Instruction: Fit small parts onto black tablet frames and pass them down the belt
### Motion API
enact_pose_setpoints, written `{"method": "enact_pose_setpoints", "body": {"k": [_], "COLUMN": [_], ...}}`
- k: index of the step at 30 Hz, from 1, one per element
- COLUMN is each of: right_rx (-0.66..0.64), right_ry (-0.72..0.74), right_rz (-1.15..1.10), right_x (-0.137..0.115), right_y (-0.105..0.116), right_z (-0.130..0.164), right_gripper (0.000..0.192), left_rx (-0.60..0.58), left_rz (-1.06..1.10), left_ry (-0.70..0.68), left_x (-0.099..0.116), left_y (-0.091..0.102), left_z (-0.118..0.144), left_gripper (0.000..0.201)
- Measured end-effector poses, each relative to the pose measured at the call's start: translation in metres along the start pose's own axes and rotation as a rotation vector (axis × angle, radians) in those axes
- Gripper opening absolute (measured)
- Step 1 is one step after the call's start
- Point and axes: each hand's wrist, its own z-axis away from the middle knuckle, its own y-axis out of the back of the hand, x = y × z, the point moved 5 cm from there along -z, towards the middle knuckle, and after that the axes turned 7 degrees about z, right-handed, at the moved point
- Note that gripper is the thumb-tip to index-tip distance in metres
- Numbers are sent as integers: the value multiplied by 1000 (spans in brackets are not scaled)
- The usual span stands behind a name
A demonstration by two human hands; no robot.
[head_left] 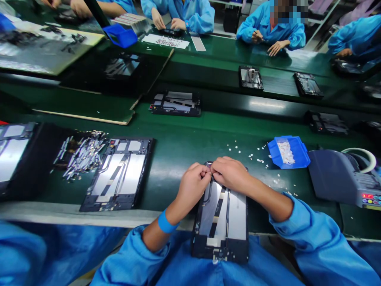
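Green belts run across a factory line, with people in blue coats seated along the far side. At the near belt's left edge lies a dark tray (pixel 18 159), and just right of it a heap of small silver strips (pixel 83 155). Next to the heap a tablet frame (pixel 119 172) lies flat, its inside facing up.

At the near edge, in the middle, a second frame (pixel 222 222) hangs partly over the belt's rim toward the person's lap. Both hands meet at its far end. The left hand (pixel 193 184), with a blue band at the wrist, has its fingers curled in and pressed together at the tips. The right hand (pixel 230 172) comes in from the right, fingertips likewise closed tight and touching those of the left. Between them they pinch something small against the frame's top edge; it is too small and too hidden to tell what.

Right of the hands, small white bits (pixel 253 155) lie scattered on the belt. Beyond them sits a blue bin (pixel 300 155) holding more white bits. At the near right corner stands a grey tape dispenser (pixel 339 178) with coloured buttons.

On the middle belt, more frames (pixel 175 104) lie well apart from one another.
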Motion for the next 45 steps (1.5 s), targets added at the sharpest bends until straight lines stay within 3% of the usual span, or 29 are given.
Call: {"method": "enact_pose_setpoints", "body": {"k": [6,19,24,35,40,45], "right_rx": [32,122,125,-133,-109,9], "right_ry": [15,-151,-92,-35,-7,48], "right_rz": [32,-94,-120,26,127,139], "right_x": [-1,7,10,5,2,3], "right_y": [-8,-6,-7,9,4,-3], "right_z": [2,17,17,-8,-12,-4], "right_gripper": [10,4,8,9,11,9], "left_rx": [4,5,-7,-14,-17,-21], "left_rz": [-19,-29,-56,-80,-86,-73], "left_ry": [0,-14,-31,-38,-49,-52], "left_x": [1,-1,3,4,4,5], "left_y": [1,0,1,1,1,1], "left_z": [1,3,3,4,3,4], "left_gripper": [18,17,17,16,16,16]}}
